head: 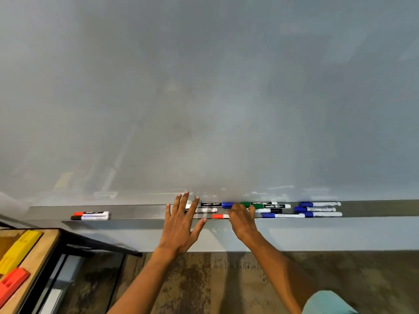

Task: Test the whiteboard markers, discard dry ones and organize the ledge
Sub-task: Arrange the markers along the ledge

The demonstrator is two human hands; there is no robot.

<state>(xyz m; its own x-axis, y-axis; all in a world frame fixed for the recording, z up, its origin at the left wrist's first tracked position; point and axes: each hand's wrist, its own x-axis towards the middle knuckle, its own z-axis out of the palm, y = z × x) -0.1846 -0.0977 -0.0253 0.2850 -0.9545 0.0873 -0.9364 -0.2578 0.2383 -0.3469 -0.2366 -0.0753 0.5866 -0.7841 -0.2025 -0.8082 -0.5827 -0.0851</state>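
Both hands are at the ledge (140, 211), and the step in hand looks like sorting: grouping the markers into tidy rows. The left hand (181, 223) is spread flat, fingers straight and fanned over the white-barrelled markers (205, 210) in the middle, pinching nothing. The right hand (241, 219) lies knuckles-up over the centre cluster with its fingers curled down among the markers, beside the red marker (220, 216) and the green ones (256, 204); whether it actually pinches one I cannot tell, since the fingertips are hidden. To the right, five blue markers (317, 209) already lie in parallel rows, and a red and a black marker (90, 215) sit well apart at the left end. To do this well, keep the left palm as a stop so nothing rolls off the front lip, and slide markers along the ledge rather than lifting several at once. Align the caps the same way and group by colour. The round barrels will probably roll at a light nudge, so move slowly. The board (204, 87) shows only faint smears.
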